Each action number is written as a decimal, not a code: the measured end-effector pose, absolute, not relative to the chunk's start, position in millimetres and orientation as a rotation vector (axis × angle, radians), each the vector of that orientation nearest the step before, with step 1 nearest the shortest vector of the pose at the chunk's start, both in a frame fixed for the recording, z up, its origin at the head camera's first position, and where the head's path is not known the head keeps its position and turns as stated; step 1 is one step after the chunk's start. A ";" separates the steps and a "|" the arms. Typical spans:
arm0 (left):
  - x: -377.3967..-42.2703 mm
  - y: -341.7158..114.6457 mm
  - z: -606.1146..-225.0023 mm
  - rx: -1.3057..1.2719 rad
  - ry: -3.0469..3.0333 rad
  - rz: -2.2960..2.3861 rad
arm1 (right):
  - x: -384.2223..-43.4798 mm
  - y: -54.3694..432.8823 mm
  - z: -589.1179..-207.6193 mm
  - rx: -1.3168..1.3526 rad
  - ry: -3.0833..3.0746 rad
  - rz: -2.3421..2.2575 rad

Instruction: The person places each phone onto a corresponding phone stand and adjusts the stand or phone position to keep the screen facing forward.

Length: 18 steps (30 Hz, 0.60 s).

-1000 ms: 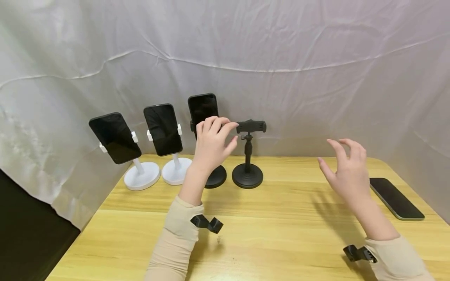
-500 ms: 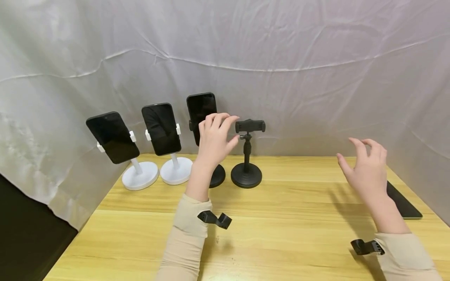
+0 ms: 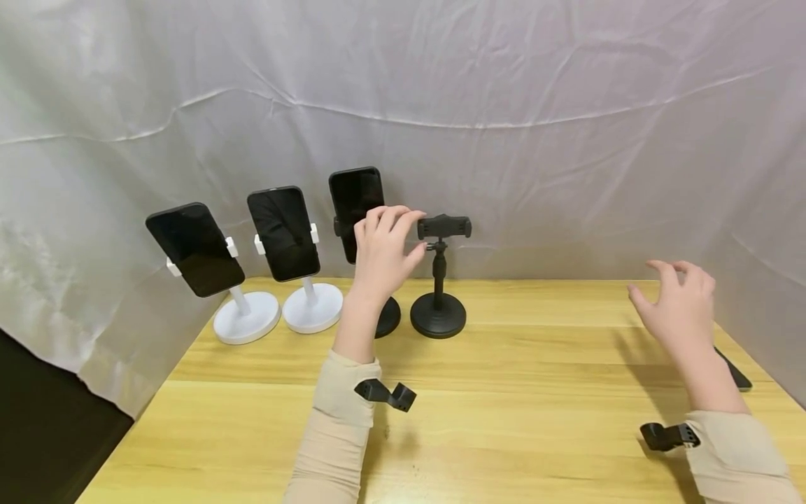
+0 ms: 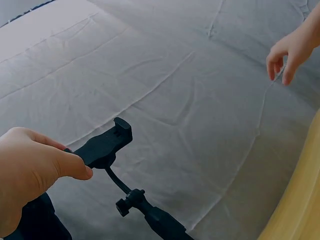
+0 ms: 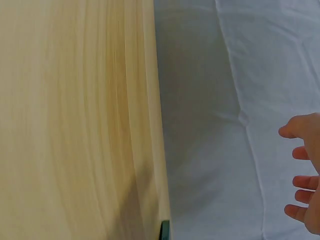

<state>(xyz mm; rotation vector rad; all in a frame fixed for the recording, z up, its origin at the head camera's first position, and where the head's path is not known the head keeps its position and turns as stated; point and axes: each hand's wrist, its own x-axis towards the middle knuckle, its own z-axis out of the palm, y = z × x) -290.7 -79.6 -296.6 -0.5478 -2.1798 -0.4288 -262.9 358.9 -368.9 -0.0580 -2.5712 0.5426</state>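
Observation:
My left hand (image 3: 383,252) reaches to the clamp of a black phone stand (image 3: 439,280). Its thumb and index finger are curled round the clamp's left end, and the left wrist view shows the thumb in front of the clamp (image 4: 102,147). No phone sits in that clamp. At the right, my right hand (image 3: 683,308) hovers over the table with bent, spread fingers and nothing between them. The forearm partly hides a dark phone (image 3: 738,374) lying flat near the table's right edge. In the right wrist view the right hand (image 5: 307,175) shows at the far right.
Left of the bare stand, a black stand (image 3: 388,318) holds a phone (image 3: 352,189) and two white stands (image 3: 247,318) hold phones (image 3: 195,248). All stand along the back of the wooden table (image 3: 504,420), before a pale cloth (image 3: 535,175).
My right hand has moved right, over the lying phone, and now covers much of it. My left hand has shifted slightly right, closer round the clamp's end.

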 end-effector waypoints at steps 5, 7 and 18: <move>-290.9 -80.2 -297.1 -0.535 -2.179 -0.420 | -265.9 375.8 -373.5 -0.124 -2.611 0.589; -290.8 -80.3 -297.5 -0.536 -2.179 -0.421 | -266.2 381.9 -376.0 -0.141 -2.629 0.587; -290.4 -79.2 -299.1 -0.534 -2.179 -0.437 | -267.6 414.4 -393.2 -0.190 -2.728 0.605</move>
